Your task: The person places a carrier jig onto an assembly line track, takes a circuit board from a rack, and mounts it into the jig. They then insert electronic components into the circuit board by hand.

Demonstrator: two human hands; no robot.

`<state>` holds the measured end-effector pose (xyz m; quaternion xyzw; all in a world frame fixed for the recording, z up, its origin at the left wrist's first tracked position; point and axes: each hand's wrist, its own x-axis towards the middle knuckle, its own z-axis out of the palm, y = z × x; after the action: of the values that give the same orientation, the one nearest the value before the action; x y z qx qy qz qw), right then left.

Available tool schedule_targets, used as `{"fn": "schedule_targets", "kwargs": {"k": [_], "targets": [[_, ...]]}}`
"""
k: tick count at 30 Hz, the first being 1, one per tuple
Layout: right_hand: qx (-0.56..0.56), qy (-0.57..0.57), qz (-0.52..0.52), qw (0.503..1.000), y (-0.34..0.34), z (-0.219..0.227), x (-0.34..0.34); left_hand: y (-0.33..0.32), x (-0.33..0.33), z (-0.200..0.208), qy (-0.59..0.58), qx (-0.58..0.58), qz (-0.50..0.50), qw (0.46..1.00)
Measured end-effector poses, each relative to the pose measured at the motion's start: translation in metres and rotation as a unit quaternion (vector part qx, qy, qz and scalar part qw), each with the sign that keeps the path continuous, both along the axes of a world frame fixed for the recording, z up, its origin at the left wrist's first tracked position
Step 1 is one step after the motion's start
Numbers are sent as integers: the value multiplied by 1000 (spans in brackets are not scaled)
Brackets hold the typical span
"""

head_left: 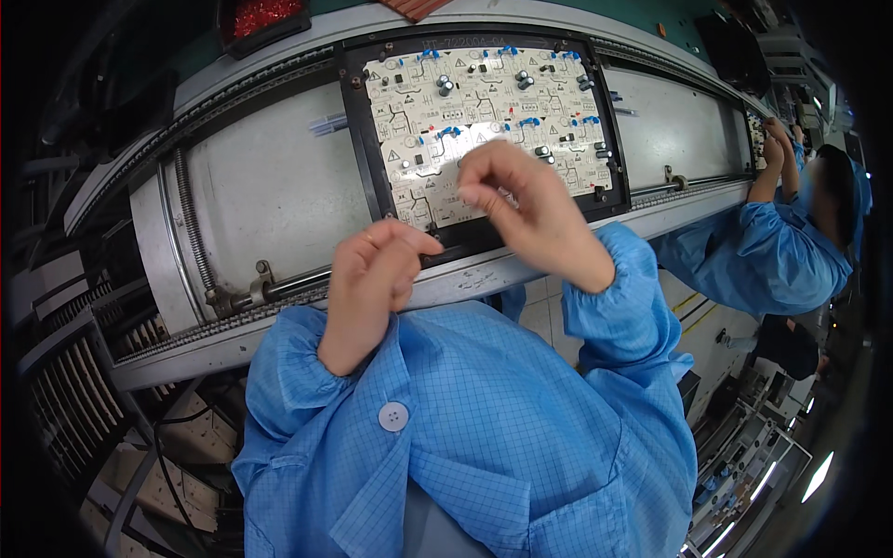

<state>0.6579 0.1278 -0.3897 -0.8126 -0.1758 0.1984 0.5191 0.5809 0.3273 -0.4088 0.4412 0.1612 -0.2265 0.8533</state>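
Observation:
A pale circuit board panel (pixel 484 93) lies in a black frame (pixel 363 139) on the conveyor, dotted with blue parts, dark cylindrical capacitors and a few small red parts. My right hand (pixel 535 209) hovers over the panel's lower middle, its fingers curled in a pinch and slightly blurred; anything between the fingertips is too small to make out. At the frame's near left corner is my left hand (pixel 372 274), fingers bent together and the index tip by the frame's near edge. Whether it holds some small part cannot be seen. My right hand hides part of the board.
The conveyor rail (pixel 233 344) with its chain runs along my front. Beyond the far rail stands a black bin (pixel 265 28) of small red parts. Farther right, a co-worker in a blue smock (pixel 772 246) reaches over the same line. Metal racks (pixel 84 391) stand at the left.

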Motion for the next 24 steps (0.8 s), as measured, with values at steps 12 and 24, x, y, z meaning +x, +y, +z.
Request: {"fn": "schedule_targets", "kwargs": {"k": [12, 24], "targets": [[-93, -272, 95, 953, -5, -34, 1, 11, -6, -5, 17, -52, 70, 996], [-122, -294, 104, 942, 1, -31, 8, 15, 1, -3, 17, -36, 72, 997]]}}
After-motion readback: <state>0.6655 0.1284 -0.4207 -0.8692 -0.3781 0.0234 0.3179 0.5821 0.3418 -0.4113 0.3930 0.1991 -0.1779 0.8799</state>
